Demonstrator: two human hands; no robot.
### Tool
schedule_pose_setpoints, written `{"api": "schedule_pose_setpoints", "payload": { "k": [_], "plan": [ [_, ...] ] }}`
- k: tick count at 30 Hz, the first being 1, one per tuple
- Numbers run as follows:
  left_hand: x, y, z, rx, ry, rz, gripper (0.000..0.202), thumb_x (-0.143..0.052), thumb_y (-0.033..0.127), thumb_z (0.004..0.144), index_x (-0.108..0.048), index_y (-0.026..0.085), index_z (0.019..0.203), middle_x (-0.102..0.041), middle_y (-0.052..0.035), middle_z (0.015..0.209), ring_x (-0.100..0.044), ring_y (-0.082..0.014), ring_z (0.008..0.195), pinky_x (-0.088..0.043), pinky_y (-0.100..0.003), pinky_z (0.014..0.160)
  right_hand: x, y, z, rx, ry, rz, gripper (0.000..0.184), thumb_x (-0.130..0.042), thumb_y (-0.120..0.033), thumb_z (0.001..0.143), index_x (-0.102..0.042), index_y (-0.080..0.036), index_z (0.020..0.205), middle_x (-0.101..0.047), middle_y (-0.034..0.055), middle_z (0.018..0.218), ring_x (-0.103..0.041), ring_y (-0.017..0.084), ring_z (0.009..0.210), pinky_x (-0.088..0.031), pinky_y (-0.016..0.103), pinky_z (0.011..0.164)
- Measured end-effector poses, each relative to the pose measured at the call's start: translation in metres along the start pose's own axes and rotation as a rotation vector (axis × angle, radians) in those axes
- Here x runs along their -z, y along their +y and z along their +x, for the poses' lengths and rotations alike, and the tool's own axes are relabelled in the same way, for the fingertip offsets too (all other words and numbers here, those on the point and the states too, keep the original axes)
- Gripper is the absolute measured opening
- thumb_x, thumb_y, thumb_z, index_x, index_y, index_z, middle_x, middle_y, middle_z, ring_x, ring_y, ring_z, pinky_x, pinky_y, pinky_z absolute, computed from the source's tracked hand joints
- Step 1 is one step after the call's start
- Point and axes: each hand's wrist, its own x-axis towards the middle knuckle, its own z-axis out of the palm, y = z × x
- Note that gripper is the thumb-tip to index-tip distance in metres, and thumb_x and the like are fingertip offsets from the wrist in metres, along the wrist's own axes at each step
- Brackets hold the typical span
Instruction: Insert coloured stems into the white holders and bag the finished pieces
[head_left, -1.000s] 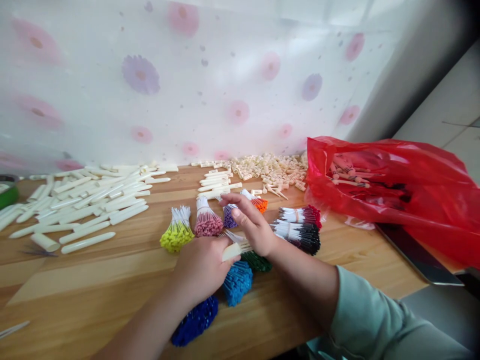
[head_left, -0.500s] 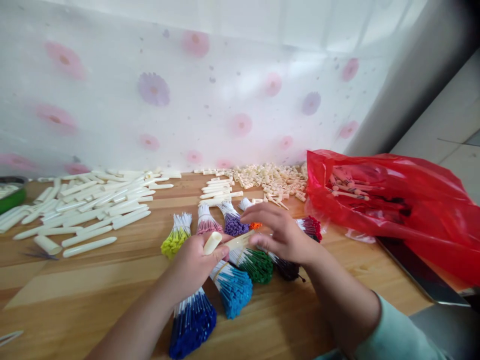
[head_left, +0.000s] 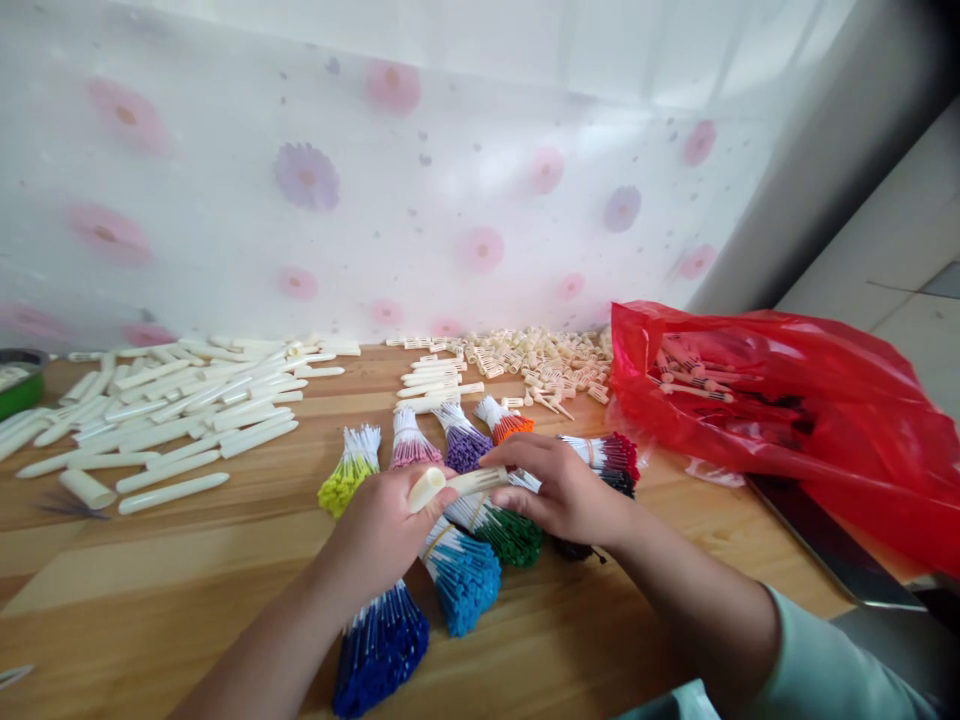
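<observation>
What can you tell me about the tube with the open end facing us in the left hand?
The tube is cream, smooth and plastic-looking, with a round, hollow end tilted up toward the camera. The left hand grips it, thumb beside that end, hiding the rest. It is just left of another cream piece; whether the two touch is unclear.
</observation>
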Motion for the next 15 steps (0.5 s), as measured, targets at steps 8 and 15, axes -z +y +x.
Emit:
{"api": "schedule_pose_setpoints", "payload": {
  "k": [8,15],
  "plan": [
    [-0.009,0.012,-0.006,0.014,-0.182,0.029,0.03,-0.049,0.043,0.084,-0.069,0.02,0.088,-0.071,-0.0016,0.078,-0.063,-0.0193,0.072,-0.042,-0.026,0.067,-0.019,-0.017,0.036,0.139,0.2,0.3,0.039,-0.038,-0.046,0.093,-0.052,-0.019,0.116,-0.061,0.0096,0.105,-0.056,0.021,0.102,-0.044,0.04,0.09],
    [-0.015,0.017,-0.007,-0.012,-0.09,0.147,0.022,-0.052,0.035,0.082,-0.066,0.02,0.072,-0.068,-0.0005,0.068,-0.06,-0.0173,0.065,-0.034,-0.024,0.059,-0.047,-0.005,0.029,0.002,0.633,0.607,0.031,-0.043,-0.043,0.093,-0.055,-0.019,0.108,-0.061,0.0047,0.091,-0.057,0.019,0.089,-0.043,0.038,0.087]
  ]
}}
